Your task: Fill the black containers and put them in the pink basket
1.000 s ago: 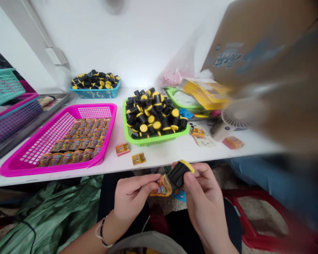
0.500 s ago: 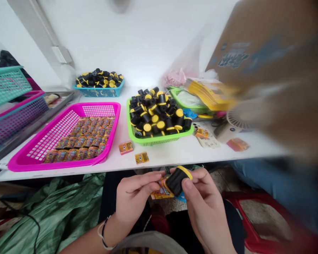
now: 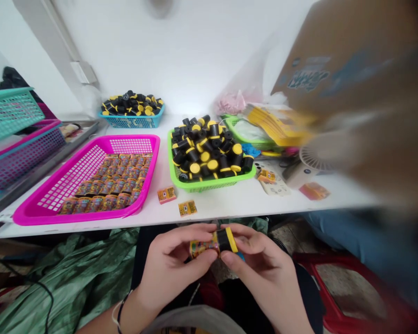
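Above my lap, just below the table edge, both hands are closed on one small black canister (image 3: 224,240) with a yellow lid. The canister lies nearly sideways, lid to the right. My left hand (image 3: 172,257) pinches a colourful printed label (image 3: 204,247) at the canister's left end; whether it is wrapped fully round cannot be told. My right hand (image 3: 264,266) grips the lid end with thumb and fingers. A bit of blue shows beneath that hand. Nearest on the table are two small stacks of orange printed labels, one stack (image 3: 166,195) left of the other stack (image 3: 187,208).
A green basket (image 3: 212,184) heaped with black canisters stands ahead. Left of it, a pink basket (image 3: 73,217) holds rows of labelled canisters. Behind is a blue basket (image 3: 134,121) of canisters. A small fan (image 3: 306,162) and cardboard box (image 3: 320,60) stand at right.
The canister has turned from tilted to nearly level, and its left part now meets the printed label. My left fingers have closed around the label, and my hands have drawn together.
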{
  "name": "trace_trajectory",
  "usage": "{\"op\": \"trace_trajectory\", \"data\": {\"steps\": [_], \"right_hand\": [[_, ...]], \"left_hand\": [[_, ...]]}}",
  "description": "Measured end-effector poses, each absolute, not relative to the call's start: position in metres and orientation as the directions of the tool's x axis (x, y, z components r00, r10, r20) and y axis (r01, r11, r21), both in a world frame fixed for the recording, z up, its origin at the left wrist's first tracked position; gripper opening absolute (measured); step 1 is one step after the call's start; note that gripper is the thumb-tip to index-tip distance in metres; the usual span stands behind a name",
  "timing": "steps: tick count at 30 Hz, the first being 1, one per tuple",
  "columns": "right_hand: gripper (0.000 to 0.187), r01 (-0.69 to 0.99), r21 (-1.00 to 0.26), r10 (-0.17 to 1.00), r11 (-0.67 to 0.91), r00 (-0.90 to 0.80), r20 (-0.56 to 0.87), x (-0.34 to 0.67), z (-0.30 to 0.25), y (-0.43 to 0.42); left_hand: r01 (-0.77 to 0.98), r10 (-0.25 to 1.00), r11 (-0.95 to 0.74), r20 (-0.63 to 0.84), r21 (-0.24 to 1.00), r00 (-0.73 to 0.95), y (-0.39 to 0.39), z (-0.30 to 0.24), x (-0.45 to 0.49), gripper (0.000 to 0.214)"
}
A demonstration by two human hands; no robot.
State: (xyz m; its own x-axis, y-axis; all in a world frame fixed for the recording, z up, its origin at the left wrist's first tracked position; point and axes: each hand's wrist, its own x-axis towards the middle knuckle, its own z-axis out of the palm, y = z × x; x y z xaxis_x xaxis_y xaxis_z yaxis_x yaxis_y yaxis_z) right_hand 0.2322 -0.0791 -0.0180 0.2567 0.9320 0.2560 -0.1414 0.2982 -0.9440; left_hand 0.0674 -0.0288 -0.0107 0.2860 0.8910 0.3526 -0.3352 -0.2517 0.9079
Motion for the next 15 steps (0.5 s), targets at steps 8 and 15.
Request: {"op": "trace_trajectory", "data": {"steps": [8, 15], "right_hand": [[0.021, -0.127, -0.969, 0.951, 0.211, 0.254, 0.174, 0.236, -0.018, -0.078], [0.032, -0.236, -0.955, 0.982, 0.18, 0.09, 0.163, 0.237, -0.023, -0.077]], "left_hand": [[-0.111, 0.625, -0.713, 0.699, 0.693, 0.349, -0.028, -0.019, 0.067, 0.047], [-0.054, 0.7, -0.677, 0.665, 0.734, 0.26, -0.03, -0.031, 0.065, 0.059]]}}
